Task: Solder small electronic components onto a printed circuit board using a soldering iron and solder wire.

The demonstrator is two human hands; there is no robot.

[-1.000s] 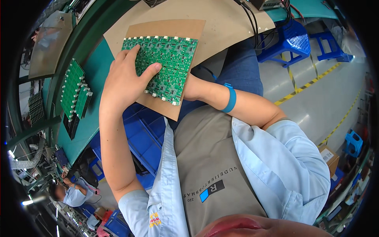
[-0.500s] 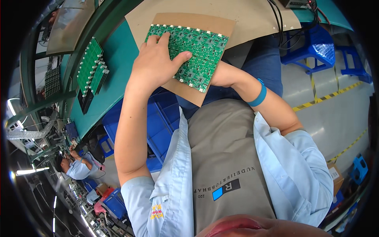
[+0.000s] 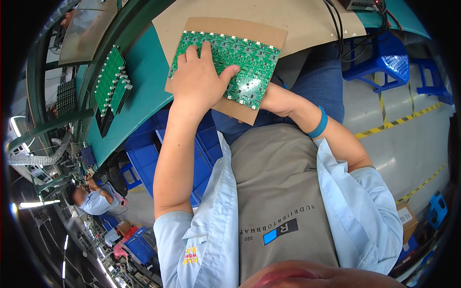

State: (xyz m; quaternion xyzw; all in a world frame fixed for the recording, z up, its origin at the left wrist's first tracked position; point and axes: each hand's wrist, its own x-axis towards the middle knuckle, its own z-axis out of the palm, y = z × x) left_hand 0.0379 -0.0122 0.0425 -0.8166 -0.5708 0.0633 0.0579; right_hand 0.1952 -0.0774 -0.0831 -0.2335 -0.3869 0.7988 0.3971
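Note:
A green circuit board (image 3: 249, 79) with rows of small white connectors along two edges lies on a brown cardboard sheet (image 3: 235, 25). My left hand (image 3: 200, 79) rests on the board's left part, palm down. Its fingers are stretched and apart, with the thumb toward the board's middle. My right hand (image 3: 278, 100) reaches under the right side of the sheet and board; its fingers are hidden beneath them. A blue band circles my right wrist. The board and sheet are slightly tilted, partly over my lap and the table edge.
More green boards (image 3: 111, 79) stand upright in a black rack (image 3: 104, 123) on the green table (image 3: 139, 91) at left. Brown paper (image 3: 317, 17) covers the table ahead, with black cables (image 3: 340, 33) at its right. Blue stools (image 3: 384, 60) stand at right; a person (image 3: 98, 201) sits far left.
The board and cardboard have shifted slightly right and turned a little. My left hand has moved right with them, still lying on the board. My right forearm has shifted slightly.

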